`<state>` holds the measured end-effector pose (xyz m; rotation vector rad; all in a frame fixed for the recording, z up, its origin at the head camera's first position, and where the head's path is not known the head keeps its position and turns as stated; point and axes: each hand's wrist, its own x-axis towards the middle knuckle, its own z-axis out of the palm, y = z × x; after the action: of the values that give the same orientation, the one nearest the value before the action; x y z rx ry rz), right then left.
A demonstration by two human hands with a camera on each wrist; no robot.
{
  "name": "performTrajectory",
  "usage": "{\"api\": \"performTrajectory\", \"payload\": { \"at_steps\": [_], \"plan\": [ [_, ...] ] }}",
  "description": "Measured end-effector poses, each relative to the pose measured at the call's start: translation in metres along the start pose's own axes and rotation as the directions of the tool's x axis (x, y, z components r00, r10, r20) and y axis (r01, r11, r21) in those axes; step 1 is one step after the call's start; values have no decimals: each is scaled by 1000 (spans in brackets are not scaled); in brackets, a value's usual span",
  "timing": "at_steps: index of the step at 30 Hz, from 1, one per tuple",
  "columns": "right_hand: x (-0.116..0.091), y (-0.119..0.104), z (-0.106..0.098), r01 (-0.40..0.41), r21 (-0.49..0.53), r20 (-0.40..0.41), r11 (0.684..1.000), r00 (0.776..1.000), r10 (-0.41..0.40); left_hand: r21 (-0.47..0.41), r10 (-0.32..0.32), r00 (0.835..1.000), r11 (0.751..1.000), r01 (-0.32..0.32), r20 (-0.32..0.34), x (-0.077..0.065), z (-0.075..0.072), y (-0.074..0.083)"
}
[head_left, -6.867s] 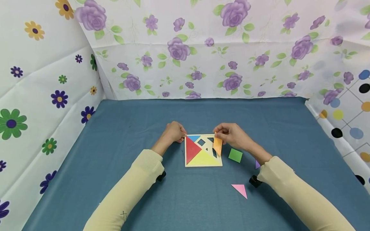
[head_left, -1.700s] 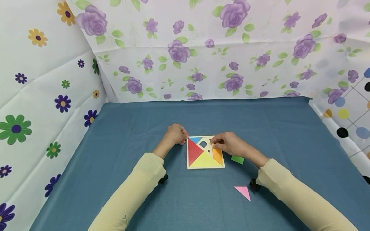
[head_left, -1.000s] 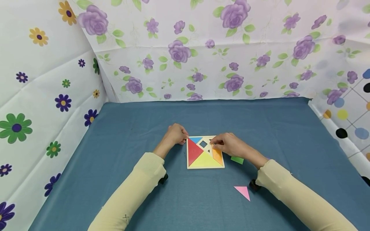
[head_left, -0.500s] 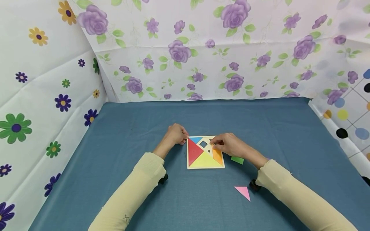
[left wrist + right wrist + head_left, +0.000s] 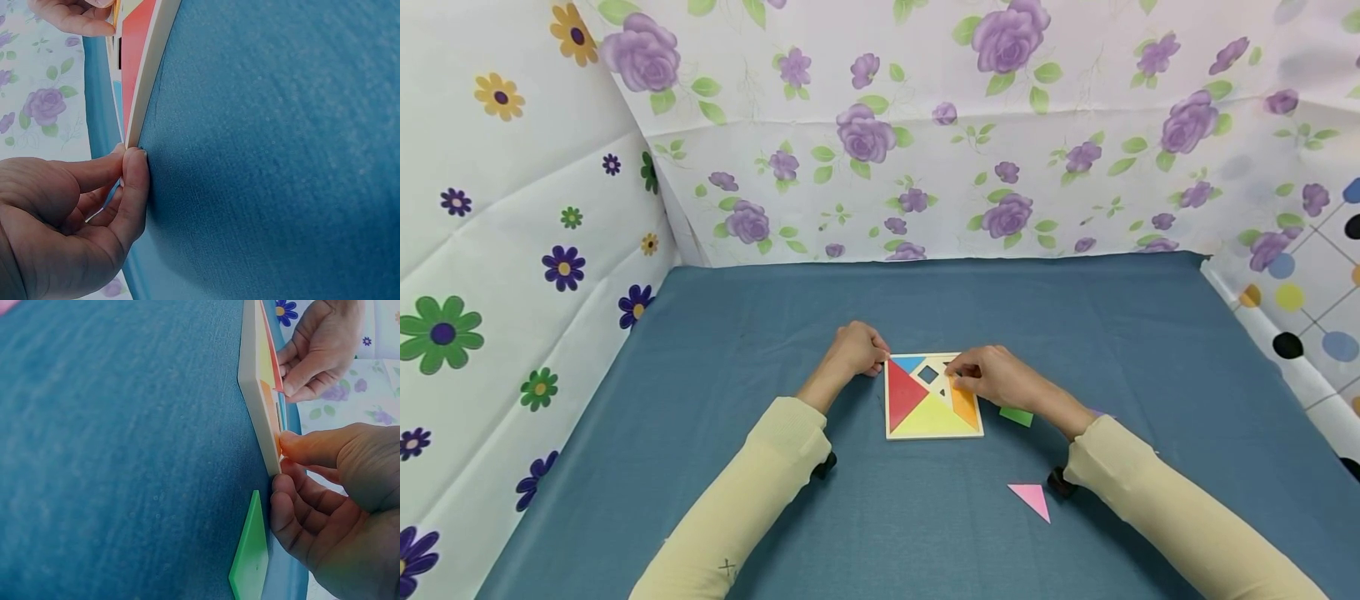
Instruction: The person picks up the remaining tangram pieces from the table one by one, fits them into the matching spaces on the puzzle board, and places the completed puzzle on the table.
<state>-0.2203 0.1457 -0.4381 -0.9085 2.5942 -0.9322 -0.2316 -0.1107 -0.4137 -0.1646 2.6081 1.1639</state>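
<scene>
A square wooden tangram tray (image 5: 934, 437) lies on the blue cloth. Red (image 5: 902, 396), yellow (image 5: 934, 418) and blue (image 5: 907, 363) pieces sit inside it, and bare wood with small cutouts shows at the upper right. My left hand (image 5: 856, 346) pinches the tray's far left corner between thumb and fingers, as the left wrist view shows. At the right side my right hand (image 5: 1000, 373) pinches the upper end of the orange parallelogram piece (image 5: 966, 410), which lies along the tray's right rim. In the right wrist view the thumb (image 5: 306, 447) is on the orange piece; the other fingers curl beside the tray corner.
A green square piece (image 5: 1017, 416) lies right of the tray, partly under the right hand. Nearer the front is a pink triangle (image 5: 1032, 500). A sliver of a purple piece (image 5: 1101, 413) shows behind the right wrist. Flower-printed sheets (image 5: 820, 100) enclose the cloth.
Earlier my right hand held the orange piece tilted up over the tray; since then it has come down flat along the right side. Over the last second both hands have stayed put.
</scene>
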Motion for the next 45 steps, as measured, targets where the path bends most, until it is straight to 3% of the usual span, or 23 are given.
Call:
{"api": "performTrajectory", "payload": {
  "at_steps": [39,45],
  "plan": [
    [-3,0,3,-9,-26,-39,1000,999,8,-10,7,1000,1000,-7,-2,1,2,-1],
    [-4,-1,2,-13,-37,-75,999,997,10,0,5,1000,1000,-5,4,1,1,-1]
  ]
}}
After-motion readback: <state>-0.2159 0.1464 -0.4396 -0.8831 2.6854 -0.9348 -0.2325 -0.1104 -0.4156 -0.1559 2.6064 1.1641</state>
